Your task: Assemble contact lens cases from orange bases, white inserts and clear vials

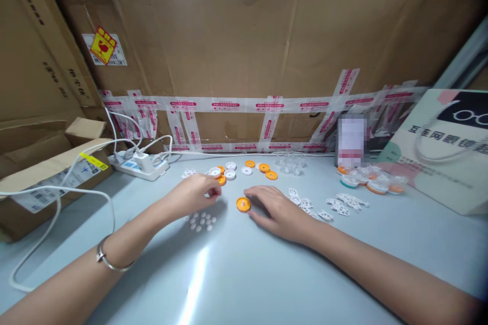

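An orange round plastic dish (pixel 241 207) with a raised rim and a small pale piece at its centre lies flat on the table. The thumb and index finger of my right hand (pixel 280 212) bracket it from the right, at its edge. To the left, my left hand (pixel 196 194) is raised over the table with its fingers curled into a pinch; whatever sits between the fingertips is hidden. Just below it several small white round pieces (pixel 203 221) are scattered. Beyond that hand are white and orange round dishes (pixel 230 174), partly stacked.
White openwork pieces (pixel 338 206) lie right of my right hand. Clear plastic covers (pixel 290 163) stand at the back, with finished-looking round cases (pixel 377 183) further right. A power strip (pixel 147 166), cables, an open carton (pixel 57 183) and a printed box (pixel 438 157) flank the table.
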`<state>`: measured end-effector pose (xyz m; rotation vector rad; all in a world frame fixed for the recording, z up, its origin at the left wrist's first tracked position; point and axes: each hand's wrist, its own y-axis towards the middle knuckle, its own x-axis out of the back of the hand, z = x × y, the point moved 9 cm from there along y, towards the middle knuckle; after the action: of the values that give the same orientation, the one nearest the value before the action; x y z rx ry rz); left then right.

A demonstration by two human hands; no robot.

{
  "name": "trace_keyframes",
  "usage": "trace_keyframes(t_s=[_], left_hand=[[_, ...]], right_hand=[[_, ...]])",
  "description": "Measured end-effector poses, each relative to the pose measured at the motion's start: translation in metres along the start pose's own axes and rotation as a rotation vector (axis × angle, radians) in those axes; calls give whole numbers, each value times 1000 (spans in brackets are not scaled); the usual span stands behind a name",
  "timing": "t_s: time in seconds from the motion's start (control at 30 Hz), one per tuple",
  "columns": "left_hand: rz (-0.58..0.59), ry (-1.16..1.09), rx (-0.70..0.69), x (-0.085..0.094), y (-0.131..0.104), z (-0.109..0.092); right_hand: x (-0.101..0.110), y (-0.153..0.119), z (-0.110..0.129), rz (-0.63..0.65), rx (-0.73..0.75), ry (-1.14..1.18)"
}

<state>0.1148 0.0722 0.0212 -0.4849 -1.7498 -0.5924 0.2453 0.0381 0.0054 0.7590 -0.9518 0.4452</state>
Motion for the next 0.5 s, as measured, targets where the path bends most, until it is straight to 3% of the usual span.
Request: trace_keyframes(t_s=[0.17,0.3,0.5], left_hand=[[-124,-81,-200,-12,5,-37],[-177,-59,-286,-22,7,-45],[-185,8,-334,-22,5,-50]], right_hand=[[-3,2,5,26,18,25],[-5,2,4,31,11,27],[-7,3,1,10,17,8]])
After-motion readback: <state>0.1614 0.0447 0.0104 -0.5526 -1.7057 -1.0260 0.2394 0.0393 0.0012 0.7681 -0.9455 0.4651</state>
